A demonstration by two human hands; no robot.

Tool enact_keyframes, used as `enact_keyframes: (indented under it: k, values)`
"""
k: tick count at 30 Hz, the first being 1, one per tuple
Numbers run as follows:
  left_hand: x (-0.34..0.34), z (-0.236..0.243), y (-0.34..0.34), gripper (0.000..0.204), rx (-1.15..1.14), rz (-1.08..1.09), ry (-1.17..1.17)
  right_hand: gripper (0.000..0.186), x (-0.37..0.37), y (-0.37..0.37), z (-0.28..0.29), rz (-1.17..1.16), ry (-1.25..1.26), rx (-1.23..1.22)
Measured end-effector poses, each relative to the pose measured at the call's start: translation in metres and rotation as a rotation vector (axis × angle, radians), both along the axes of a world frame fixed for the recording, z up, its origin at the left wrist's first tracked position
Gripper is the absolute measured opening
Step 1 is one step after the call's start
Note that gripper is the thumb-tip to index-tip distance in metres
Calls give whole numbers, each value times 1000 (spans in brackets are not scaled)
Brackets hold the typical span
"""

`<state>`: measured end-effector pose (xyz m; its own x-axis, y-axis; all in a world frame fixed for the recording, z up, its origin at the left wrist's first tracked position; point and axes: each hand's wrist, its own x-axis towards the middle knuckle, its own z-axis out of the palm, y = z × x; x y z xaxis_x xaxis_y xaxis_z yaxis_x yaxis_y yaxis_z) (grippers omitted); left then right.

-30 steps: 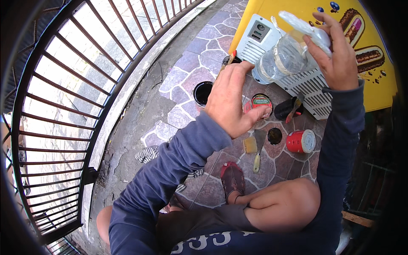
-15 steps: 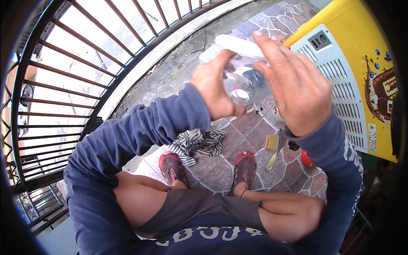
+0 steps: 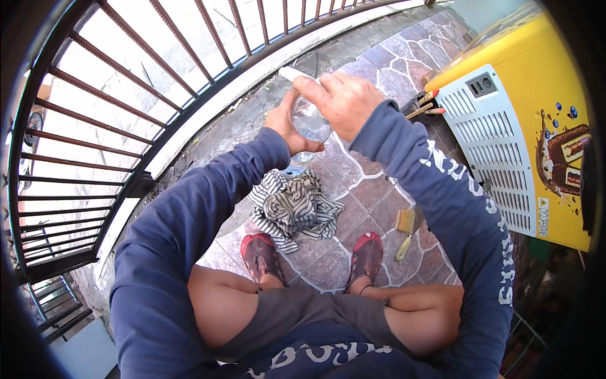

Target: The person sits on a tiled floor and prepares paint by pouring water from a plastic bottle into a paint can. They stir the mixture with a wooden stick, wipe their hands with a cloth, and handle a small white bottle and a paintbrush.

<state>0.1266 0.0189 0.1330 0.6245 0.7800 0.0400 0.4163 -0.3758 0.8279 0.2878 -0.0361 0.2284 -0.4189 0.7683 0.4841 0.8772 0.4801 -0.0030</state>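
Observation:
Out in front of me, my left hand curls around a clear plastic container. Its thumb and fingers wrap the near and left sides. My right hand closes over the container's upper right side. A flat white lid pokes out past the right hand's fingers; most of it is hidden behind that hand. What lies inside the container is too unclear to name. Just below the hands, a black-and-white striped cloth lies crumpled on the tiles. Some clear plastic shows between the cloth and my left hand.
A paintbrush lies on the tiled floor by my right foot. Red-tipped sticks rise beside a yellow machine with a grey vented panel. Black metal railing curves along the left. My feet flank the cloth's near edge.
Both hands have moved away from me with the container, the right one also leftward. My right hand has gone from spread fingers to closing over the container. The striped cloth is now more exposed.

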Motion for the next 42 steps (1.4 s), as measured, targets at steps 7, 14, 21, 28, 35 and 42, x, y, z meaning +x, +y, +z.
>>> enact_keyframes:
  k: [7,14,21,28,35,42]
  values:
    - [6,-3,-3,111,-56,83,-31,41,-11,11,-1,-231,618,-217]
    - [7,-3,-11,107,-63,-4,-106,34,-1,1,15,-347,763,-521]
    - [10,0,-7,103,-111,-30,-88,53,-1,-24,15,-352,582,-300]
    - [12,-3,-9,101,-97,-4,-128,68,-3,-27,-11,-218,397,29]
    - [14,-6,-13,101,-38,42,-160,51,3,-21,-21,-244,436,110]
    - [4,-7,-17,102,-41,-48,-157,34,16,-8,-16,-438,882,-169]
